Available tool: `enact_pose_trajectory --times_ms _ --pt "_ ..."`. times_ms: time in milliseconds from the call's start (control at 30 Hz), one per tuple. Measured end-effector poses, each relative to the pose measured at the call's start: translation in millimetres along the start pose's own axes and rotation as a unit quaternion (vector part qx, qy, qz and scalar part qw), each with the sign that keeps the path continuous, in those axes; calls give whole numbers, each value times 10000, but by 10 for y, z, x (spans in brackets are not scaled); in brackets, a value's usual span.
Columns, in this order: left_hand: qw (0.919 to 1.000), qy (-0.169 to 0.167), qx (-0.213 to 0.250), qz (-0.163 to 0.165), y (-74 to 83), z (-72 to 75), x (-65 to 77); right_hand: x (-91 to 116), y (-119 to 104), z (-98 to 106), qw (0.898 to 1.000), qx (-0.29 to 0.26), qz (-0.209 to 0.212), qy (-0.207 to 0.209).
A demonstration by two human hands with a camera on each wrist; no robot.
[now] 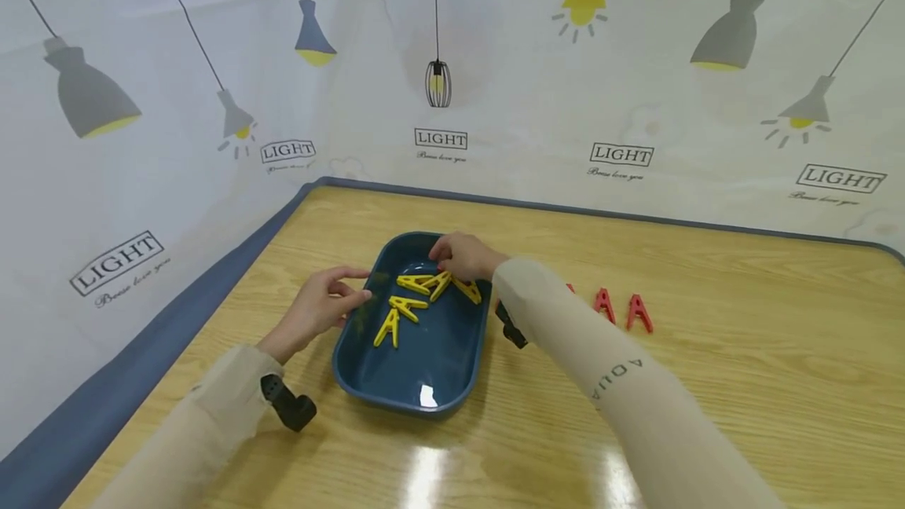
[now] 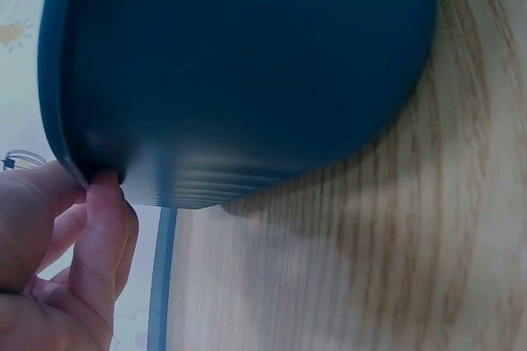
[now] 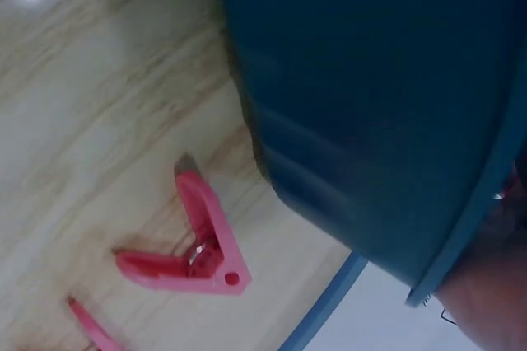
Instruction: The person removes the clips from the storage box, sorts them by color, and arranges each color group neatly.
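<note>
On the wooden table (image 1: 742, 383), a blue tray (image 1: 431, 360) holds loose yellow clips (image 1: 392, 321). The left hand (image 1: 318, 308) has a narrow grip on the tray's left rim; the right hand (image 1: 465, 258), fingers curled, reaches over the far right side, apparently pinching a red clip (image 1: 443, 265), mostly hidden. I judge it could slip or snag on the yellow ones close by, and uneven pulling could tilt the tray. Other red clips (image 1: 638, 305) lie rightward, the right sleeve (image 1: 608, 371) partly covering one. Behind hangs a lamp-printed sheet (image 1: 523, 171).
</note>
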State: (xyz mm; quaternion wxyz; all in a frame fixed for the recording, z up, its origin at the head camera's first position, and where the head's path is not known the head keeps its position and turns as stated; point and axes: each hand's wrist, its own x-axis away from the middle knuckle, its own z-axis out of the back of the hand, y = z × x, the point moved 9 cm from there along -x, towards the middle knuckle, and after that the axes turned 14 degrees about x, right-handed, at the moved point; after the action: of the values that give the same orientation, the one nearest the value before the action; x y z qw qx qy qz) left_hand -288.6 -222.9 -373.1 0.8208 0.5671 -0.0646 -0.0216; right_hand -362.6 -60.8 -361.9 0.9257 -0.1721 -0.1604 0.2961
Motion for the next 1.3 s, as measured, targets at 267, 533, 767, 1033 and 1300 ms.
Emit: enact_pose_trajectory --times_ms 267,533,767,1033,1300 --pt "10000 -26 15 11 3 -9 13 -18 13 -58 9999 -10 -48 -120" --pt "10000 -54 40 -1 21 -13 18 -17 -1 -100 9992 208 15 -344" --pt "10000 -50 43 8 20 -12 24 -11 -12 -132 9983 320 8 -486" --pt "9999 -76 72 -9 2 -12 22 -31 -27 -162 9976 419 115 -548" --pt "10000 -48 42 6 -19 -7 4 -49 -8 -191 9974 -45 56 -723"
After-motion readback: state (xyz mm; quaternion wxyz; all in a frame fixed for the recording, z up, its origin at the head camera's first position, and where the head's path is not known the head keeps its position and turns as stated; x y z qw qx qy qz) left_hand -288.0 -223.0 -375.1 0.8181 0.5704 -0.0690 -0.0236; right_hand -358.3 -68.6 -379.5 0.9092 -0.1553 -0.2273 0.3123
